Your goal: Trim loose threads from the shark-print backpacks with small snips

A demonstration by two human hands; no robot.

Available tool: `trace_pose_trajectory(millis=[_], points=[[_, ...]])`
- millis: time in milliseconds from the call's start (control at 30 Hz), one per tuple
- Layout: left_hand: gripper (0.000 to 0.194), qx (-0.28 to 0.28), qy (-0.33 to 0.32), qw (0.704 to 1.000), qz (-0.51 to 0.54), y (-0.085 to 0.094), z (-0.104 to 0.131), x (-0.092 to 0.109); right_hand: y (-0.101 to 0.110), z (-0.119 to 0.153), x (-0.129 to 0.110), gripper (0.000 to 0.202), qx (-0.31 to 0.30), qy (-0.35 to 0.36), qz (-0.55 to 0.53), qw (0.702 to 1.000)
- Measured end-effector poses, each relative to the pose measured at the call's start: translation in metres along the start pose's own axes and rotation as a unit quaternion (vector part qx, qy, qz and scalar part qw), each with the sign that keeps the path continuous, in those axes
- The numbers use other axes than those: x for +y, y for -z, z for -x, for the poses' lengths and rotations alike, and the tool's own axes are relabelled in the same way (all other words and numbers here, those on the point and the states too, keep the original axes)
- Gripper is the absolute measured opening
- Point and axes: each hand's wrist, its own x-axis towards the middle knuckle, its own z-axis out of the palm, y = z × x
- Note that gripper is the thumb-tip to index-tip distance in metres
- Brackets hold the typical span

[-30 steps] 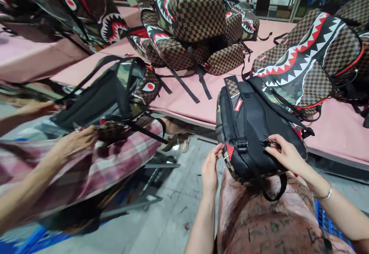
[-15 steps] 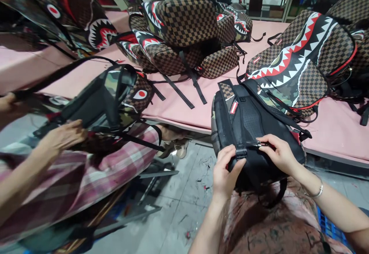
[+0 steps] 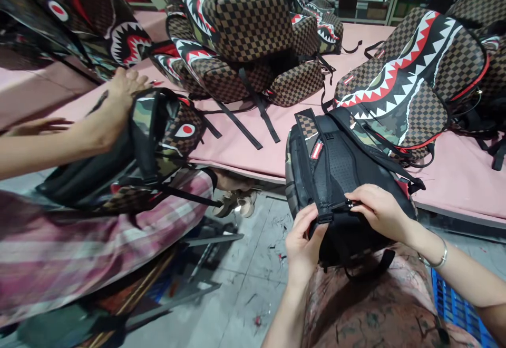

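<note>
A black-backed backpack (image 3: 343,158) lies on my lap with its back panel up, its upper part leaning against the table edge. My left hand (image 3: 302,240) grips a shoulder strap at its black plastic buckle (image 3: 326,217), thumb and fingers on either side. Just to the right, my right hand (image 3: 377,211) pinches a small dark item (image 3: 349,204) with shiny spots over the lower back panel. It reaches toward the strap; its exact kind is too small to make out. A checkered patch and a red-and-white label (image 3: 317,150) show on the strap.
Shark-mouth backpacks (image 3: 399,74) and a checkered pile (image 3: 253,26) cover parts of the pink table (image 3: 237,150). At left, a co-worker's hand (image 3: 122,92) is over another backpack (image 3: 103,153) on their lap. A blue crate (image 3: 454,306) stands at lower right.
My hands stay at the same strap, with only slight shifts. The co-worker's nearer hand has moved up and away from the lower side of their backpack.
</note>
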Motion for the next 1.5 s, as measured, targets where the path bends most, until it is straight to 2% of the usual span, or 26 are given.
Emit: trace_pose_trajectory(millis=[233, 500, 800, 1067, 1300, 1500], points=[[0.019, 0.003, 0.011, 1.000, 0.004, -0.001, 0.000, 0.002, 0.005, -0.002, -0.003, 0.018, -0.019, 0.012, 0.017, 1.000], [0.019, -0.002, -0.012, 1.000, 0.002, 0.000, 0.002, -0.004, 0.006, -0.005, -0.007, 0.018, -0.028, 0.013, 0.011, 0.999], [0.020, -0.046, -0.058, 0.997, -0.017, 0.003, 0.000, -0.005, 0.002, -0.003, 0.005, 0.014, -0.039, -0.003, -0.049, 0.998], [0.018, -0.038, -0.059, 0.998, -0.010, 0.002, -0.002, -0.007, 0.004, -0.009, 0.002, 0.012, -0.053, -0.073, -0.111, 0.990], [0.019, -0.030, -0.088, 0.995, -0.033, 0.001, -0.003, -0.004, -0.002, -0.015, -0.006, 0.014, -0.066, -0.021, -0.070, 0.995], [0.017, -0.022, -0.070, 0.997, -0.028, 0.001, -0.003, -0.003, -0.003, -0.014, -0.008, 0.013, -0.023, -0.015, -0.062, 0.998]])
